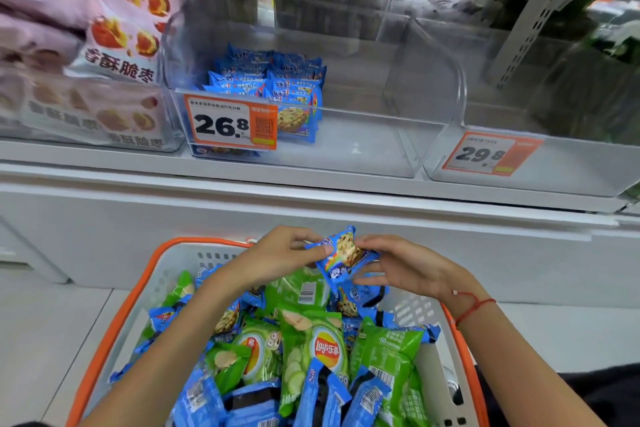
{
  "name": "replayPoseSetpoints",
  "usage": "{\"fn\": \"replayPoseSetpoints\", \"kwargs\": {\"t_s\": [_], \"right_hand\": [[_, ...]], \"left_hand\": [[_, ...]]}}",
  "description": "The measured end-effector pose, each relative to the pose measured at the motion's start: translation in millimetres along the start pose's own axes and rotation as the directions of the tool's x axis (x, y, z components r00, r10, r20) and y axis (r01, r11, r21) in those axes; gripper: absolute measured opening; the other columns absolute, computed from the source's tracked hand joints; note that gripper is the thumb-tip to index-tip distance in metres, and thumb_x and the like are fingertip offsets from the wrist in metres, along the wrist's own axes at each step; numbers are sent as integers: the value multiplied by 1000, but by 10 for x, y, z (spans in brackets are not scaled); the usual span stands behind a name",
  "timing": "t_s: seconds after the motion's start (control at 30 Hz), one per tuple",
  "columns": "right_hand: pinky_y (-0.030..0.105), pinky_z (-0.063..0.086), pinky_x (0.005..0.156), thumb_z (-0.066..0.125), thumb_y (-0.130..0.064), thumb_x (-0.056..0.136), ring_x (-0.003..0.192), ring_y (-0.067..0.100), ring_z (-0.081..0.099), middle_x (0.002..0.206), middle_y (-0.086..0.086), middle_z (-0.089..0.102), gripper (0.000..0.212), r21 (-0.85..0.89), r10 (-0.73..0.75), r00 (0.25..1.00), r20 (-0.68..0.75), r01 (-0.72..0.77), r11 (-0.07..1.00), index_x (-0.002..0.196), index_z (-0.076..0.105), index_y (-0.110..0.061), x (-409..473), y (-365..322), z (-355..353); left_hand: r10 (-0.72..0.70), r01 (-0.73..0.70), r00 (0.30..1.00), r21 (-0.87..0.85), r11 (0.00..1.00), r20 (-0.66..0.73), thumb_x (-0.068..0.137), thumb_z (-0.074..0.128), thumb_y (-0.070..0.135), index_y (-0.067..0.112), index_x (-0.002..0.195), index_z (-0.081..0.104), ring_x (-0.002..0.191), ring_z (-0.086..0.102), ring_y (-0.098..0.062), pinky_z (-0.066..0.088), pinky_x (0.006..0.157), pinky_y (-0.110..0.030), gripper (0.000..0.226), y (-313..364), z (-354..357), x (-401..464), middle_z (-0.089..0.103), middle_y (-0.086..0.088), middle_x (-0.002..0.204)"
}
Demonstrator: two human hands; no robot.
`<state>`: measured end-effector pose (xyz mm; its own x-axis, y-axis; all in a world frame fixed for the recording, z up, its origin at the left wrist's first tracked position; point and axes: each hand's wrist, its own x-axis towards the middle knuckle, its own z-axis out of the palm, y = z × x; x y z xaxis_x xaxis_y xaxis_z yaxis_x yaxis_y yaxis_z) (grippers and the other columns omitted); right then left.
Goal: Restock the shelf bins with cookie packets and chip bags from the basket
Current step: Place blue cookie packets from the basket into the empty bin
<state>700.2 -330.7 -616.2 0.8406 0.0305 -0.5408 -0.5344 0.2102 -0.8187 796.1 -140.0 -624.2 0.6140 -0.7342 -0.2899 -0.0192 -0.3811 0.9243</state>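
A blue cookie packet [344, 255] is held above the far end of the basket [114, 333]. My left hand [280, 253] pinches its left edge and my right hand [398, 262] pinches its right edge. The white basket with an orange rim holds several blue cookie packets [204, 395] and green chip bags [317, 347]. On the shelf, the clear middle bin [367, 146] with a 26.8 price tag holds several stacked blue cookie packets [277, 87] at its left side. To its right stands a clear bin [554, 177] tagged 29.8, with no goods visible inside.
Pink snack bags [104, 31] fill the bin at the left of the shelf. A white shelf ledge [311, 198] runs between the bins and the basket. A perforated shelf upright [523, 35] stands at the back right. Pale floor tiles lie around the basket.
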Motion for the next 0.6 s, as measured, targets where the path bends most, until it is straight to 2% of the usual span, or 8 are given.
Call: {"fn": "replayPoseSetpoints", "kwargs": {"t_s": [0.07, 0.13, 0.2, 0.27, 0.33, 0.43, 0.53, 0.6], "right_hand": [[30, 55, 84, 60, -24, 85, 86, 21, 67, 98, 9, 72, 23, -50, -71, 997, -41, 69, 996, 103, 66, -11, -10, -89, 83], [31, 54, 88, 58, -26, 92, 95, 19, 67, 105, 8, 72, 23, -202, -139, 987, -79, 121, 972, 110, 64, -13, -20, -164, 162], [38, 50, 97, 60, -28, 91, 106, 17, 65, 114, 3, 69, 29, -404, -219, 969, -118, 155, 902, 118, 60, -16, -51, -247, 253], [38, 49, 97, 66, -26, 87, 112, 13, 60, 123, -4, 61, 40, -560, -354, 927, -126, 228, 796, 125, 55, -23, -83, -322, 338], [29, 49, 94, 71, -25, 83, 112, 8, 56, 123, -10, 56, 49, -685, -527, 847, -68, 345, 642, 127, 52, -33, -114, -380, 430], [18, 46, 87, 73, -23, 83, 104, 2, 57, 112, -15, 63, 37, -768, -709, 705, 7, 457, 448, 117, 61, -32, -116, -450, 543], [20, 47, 78, 75, -20, 80, 89, 1, 62, 95, -16, 69, 23, -768, -787, 616, 5, 507, 392, 101, 66, -27, -142, -623, 655], [16, 48, 74, 77, -20, 77, 82, -2, 62, 88, -14, 69, 22, -756, -840, 542, -14, 544, 364, 94, 64, -28, -201, -817, 706]], "left_hand": [[-8, 5, 999, -80, 997, -33, 85, 69, 22, 13, 101, 68, 77, 68, -9, 53, 73, -18, 19, 79, -83, -46, 74, -4, 90], [3, -10, 997, -95, 995, -79, 82, 72, 19, 15, 98, 69, 81, 69, -11, 53, 84, -26, 18, 150, -163, -106, 74, -8, 94], [58, -60, 992, -15, 998, -110, 81, 74, 17, 21, 97, 68, 80, 68, -7, 52, 83, -23, 17, 229, -254, -181, 73, -6, 95], [118, -109, 985, 71, 991, -124, 80, 75, 17, 24, 99, 69, 82, 69, -6, 52, 78, -19, 21, 311, -333, -247, 74, -3, 94], [166, -152, 974, 96, 984, -156, 77, 78, 21, 26, 103, 69, 84, 69, -8, 54, 79, -23, 28, 375, -406, -291, 74, 3, 89], [247, -240, 937, 61, 969, -247, 74, 80, 21, 27, 107, 65, 73, 65, -4, 49, 72, -19, 36, 473, -459, -346, 70, 9, 74], [374, -381, 856, 52, 923, -358, 76, 78, 24, 26, 104, 64, 85, 66, -2, 49, 80, -20, 32, 590, -527, -384, 71, 11, 87], [460, -476, 747, 97, 874, -481, 78, 72, 38, 29, 101, 66, 96, 64, -2, 47, 87, -22, 25, 641, -613, -382, 71, 14, 96]]}}
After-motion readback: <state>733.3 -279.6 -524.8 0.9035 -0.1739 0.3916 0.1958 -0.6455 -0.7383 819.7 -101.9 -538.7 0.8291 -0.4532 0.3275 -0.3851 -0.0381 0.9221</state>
